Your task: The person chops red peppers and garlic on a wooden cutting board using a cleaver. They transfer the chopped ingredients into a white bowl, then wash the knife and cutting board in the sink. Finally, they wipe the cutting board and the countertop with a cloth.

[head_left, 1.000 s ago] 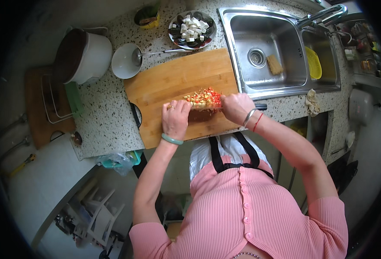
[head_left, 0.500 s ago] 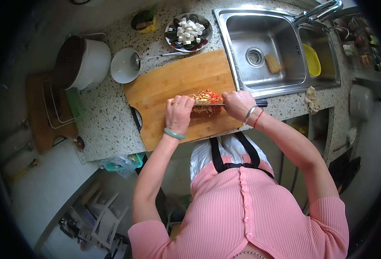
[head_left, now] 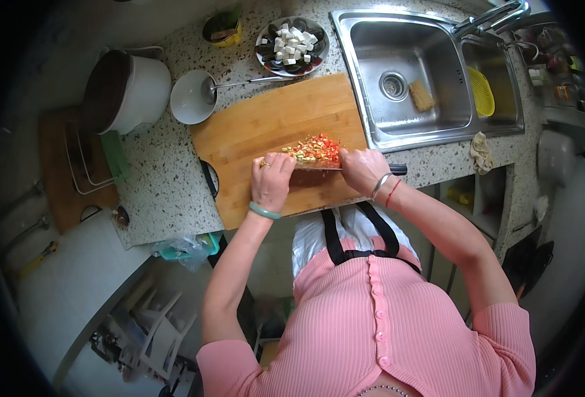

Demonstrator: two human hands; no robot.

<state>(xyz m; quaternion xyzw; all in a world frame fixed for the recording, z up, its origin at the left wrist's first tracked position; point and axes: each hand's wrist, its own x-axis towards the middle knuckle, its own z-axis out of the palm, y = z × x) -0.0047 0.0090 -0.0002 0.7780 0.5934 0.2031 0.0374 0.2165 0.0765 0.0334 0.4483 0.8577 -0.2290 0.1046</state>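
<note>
A kitchen knife (head_left: 317,166) lies crosswise over the wooden cutting board (head_left: 266,126), its black handle end sticking out past my right hand (head_left: 364,173). That hand is closed around the knife where handle meets blade. At the blade's other end, my left hand (head_left: 272,180) pinches the tip with bent fingers. Just beyond the blade spreads a heap of finely chopped red and yellowish bits, apparently chili and garlic (head_left: 313,148). The blade's near edge region is partly shaded, and my fingers cover both its ends.
Right of the board is a steel sink (head_left: 405,63) with a sponge (head_left: 421,96) and a yellow basket (head_left: 481,91). Behind stand a plate of white cubes and dark slices (head_left: 293,46), a yellow container (head_left: 223,32), a white bowl (head_left: 188,111) with a ladle (head_left: 246,83), and a large pot (head_left: 143,92).
The knife has shifted slightly toward me, both hands with it. Chopped bits that lay on both sides of the blade now show mainly on its far side, spread farther left.
</note>
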